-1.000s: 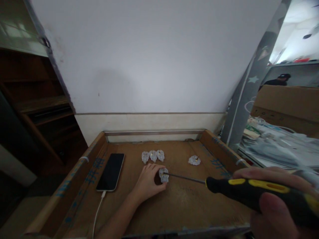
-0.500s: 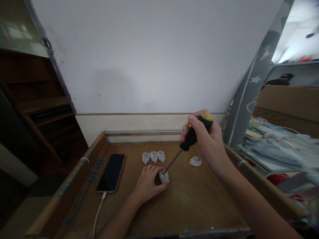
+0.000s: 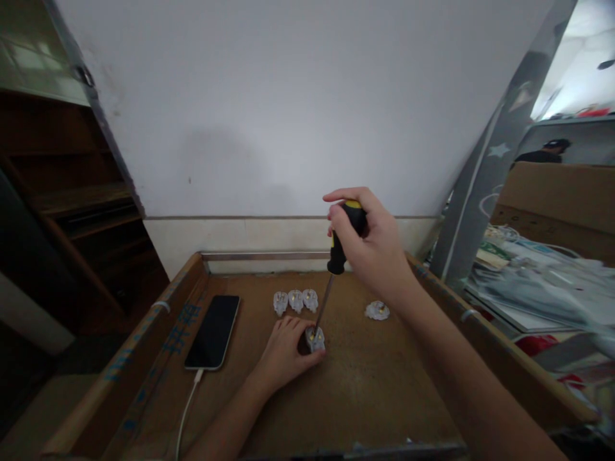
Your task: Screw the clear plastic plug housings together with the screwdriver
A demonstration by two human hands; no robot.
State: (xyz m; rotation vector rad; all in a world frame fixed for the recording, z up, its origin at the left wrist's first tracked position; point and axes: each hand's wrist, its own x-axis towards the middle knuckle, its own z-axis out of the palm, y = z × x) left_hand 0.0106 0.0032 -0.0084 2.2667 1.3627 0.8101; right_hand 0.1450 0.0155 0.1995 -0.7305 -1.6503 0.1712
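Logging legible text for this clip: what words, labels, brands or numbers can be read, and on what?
Left rail of the wooden tray: blue printed characters, too blurred to read.
Right rail: blue marks, unreadable.
Grey post: a pale star, no words.
Phone, screwdriver, plugs: nothing legible.

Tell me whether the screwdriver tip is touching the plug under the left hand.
Touching: the head view shows the screwdriver tip meeting the plug, no gap visible.

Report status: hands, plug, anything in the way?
Left hand pins plug. Right hand grips screwdriver, tip on plug. Nothing in the way.
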